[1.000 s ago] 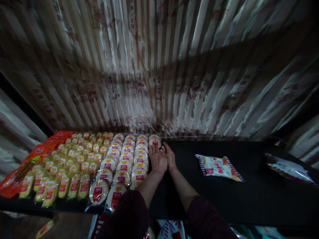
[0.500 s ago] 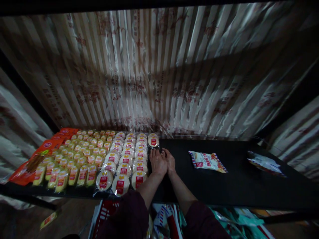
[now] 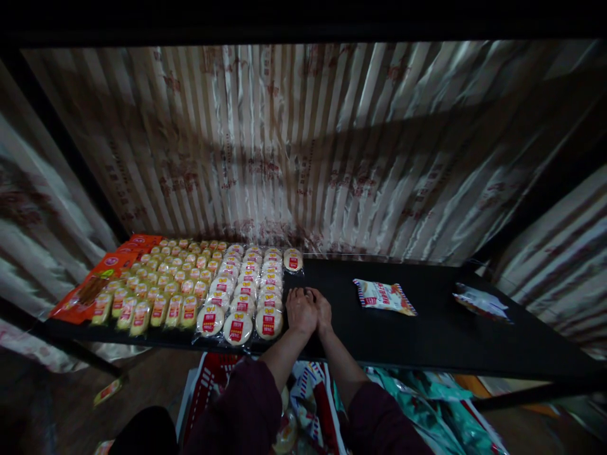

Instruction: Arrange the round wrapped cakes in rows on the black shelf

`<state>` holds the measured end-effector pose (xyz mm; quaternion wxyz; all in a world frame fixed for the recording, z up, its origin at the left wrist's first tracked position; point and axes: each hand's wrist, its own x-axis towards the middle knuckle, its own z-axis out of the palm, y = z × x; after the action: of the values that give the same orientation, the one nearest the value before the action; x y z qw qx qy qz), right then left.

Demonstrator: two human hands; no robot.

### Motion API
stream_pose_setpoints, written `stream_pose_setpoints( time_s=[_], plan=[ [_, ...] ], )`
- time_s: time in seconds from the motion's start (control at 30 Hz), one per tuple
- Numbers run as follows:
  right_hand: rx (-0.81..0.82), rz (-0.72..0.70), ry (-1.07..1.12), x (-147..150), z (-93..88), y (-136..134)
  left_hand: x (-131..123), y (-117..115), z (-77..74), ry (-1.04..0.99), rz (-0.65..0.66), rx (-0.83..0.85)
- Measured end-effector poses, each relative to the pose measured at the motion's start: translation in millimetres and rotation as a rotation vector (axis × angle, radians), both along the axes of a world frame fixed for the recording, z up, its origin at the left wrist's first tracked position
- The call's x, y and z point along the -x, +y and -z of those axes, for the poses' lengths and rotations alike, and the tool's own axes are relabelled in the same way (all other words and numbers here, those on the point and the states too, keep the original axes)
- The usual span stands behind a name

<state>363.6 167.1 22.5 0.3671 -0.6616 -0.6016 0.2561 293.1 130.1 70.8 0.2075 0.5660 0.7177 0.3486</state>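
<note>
My left hand [image 3: 301, 311] and my right hand [image 3: 322, 309] are pressed together low over the black shelf [image 3: 427, 341]. Their fingers curl downward, and whatever lies beneath them is hidden. Just left of my left hand run three rows of round, white packaged rice crackers [image 3: 238, 329] with red labels. A single round cracker pack [image 3: 293, 260] lies beyond my fingertips, close to the back edge, at the head of a fourth row.
Small yellow packaged cakes [image 3: 159, 309] and orange bags [image 3: 116, 261] fill the shelf's left part. A white-and-red snack packet [image 3: 385, 297] and another packet [image 3: 481, 302] lie to the right. Under the shelf stands a red basket [image 3: 205, 385] holding packets, beside green bags [image 3: 422, 392].
The camera view has tilted and shifted slightly, so the shelf appears a little higher and farther off. My hands stay together at nearly the same spot beside the rows.
</note>
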Motion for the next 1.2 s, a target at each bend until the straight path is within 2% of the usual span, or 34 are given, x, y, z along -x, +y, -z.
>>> stream_pose_setpoints(
  time_s=[0.2,0.47,0.87,1.2],
  plan=[
    [-0.012,-0.059,0.026,-6,-2.2,-16,-4,-14,-3.2,-0.008,0.026,0.009],
    [0.021,-0.010,0.048,-3,-0.5,-30,-1,-26,-4.5,-0.022,0.062,0.060],
    [-0.031,-0.001,0.030,1,1.6,-48,5,-49,-9.1,-0.032,0.062,0.103],
    [-0.006,-0.050,0.027,3,4.0,-70,8,-70,9.7,-0.023,0.056,0.108]
  ],
)
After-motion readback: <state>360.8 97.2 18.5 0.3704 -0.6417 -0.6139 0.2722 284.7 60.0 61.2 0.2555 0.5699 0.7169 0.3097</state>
